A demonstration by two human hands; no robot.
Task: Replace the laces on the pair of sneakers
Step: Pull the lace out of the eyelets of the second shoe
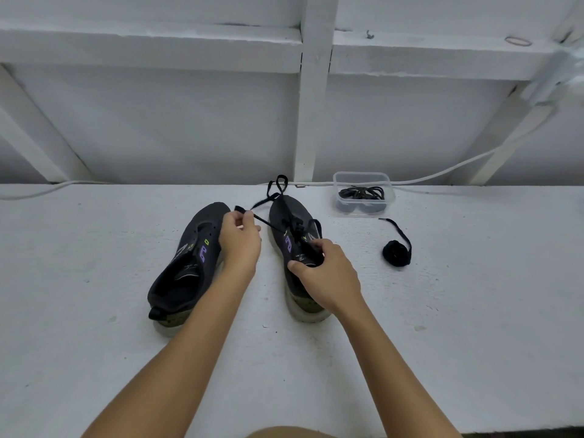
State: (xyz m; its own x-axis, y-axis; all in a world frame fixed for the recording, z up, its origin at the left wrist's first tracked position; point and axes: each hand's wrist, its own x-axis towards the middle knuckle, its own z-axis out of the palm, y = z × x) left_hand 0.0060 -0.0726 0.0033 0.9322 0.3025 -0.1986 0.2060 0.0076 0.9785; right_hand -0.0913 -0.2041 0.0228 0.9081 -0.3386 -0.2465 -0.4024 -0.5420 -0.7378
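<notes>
Left hand [240, 235] is pinching the lace [268, 223] end, pulling it left; right hand [322, 270] is gripping the right sneaker [295, 229] at its tongue, mid-table. Advice: keep the shoe pinned, draw slack evenly. Left sneaker [186, 263] is sitting unlaced.

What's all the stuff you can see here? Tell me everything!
Left sneaker: one, black, on the table, no lace in it.
Right sneaker: one, black, beside the left one, partly laced.
Lace: one, black, runs from the right sneaker to the left hand.
Rolled lace: one, black, on the table right of the sneakers.
Box: one, clear plastic, at the table's back edge, black laces inside.
Cable: one, white, along the wall.
Table: one, white.
Left hand: pinches the lace.
Right hand: grips the right sneaker's laced part.
</notes>
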